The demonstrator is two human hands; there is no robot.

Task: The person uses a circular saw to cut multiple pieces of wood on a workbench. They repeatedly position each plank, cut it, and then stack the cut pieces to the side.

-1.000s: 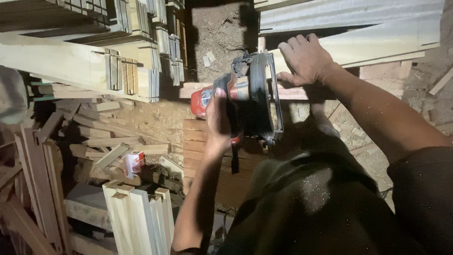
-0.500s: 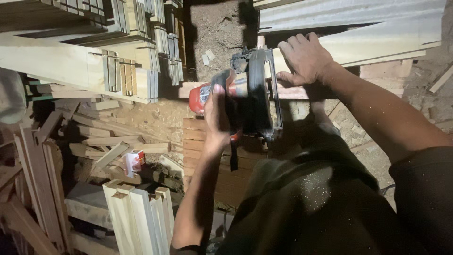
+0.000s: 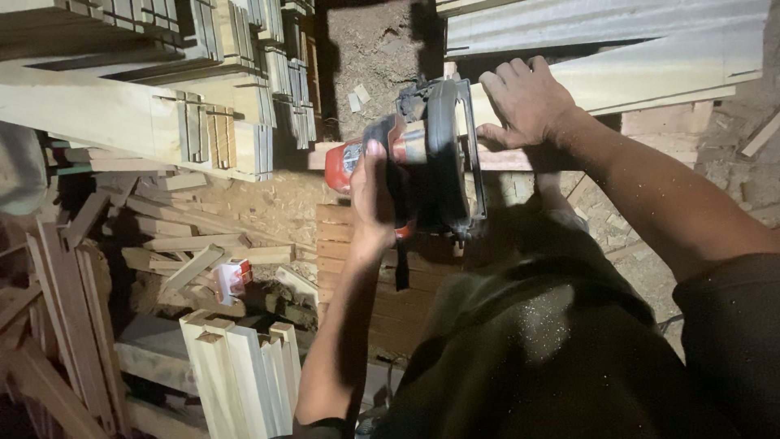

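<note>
My left hand grips the handle of a red and black circular saw, which rests on a narrow wooden board running left to right. My right hand lies flat, fingers spread, pressing on the board just right of the saw's black guard. The saw blade is hidden under the guard. My dark trousers, dusted with sawdust, fill the lower right.
Long pale planks lie at the top right. Stacks of cut wooden slats stand at the upper left, a bundle of pale pieces at the lower left. Loose offcuts and a small red and white box lie on the sawdust floor.
The saw has shifted slightly to the left along the board with my left hand. My right hand has stayed pressed on the board.
</note>
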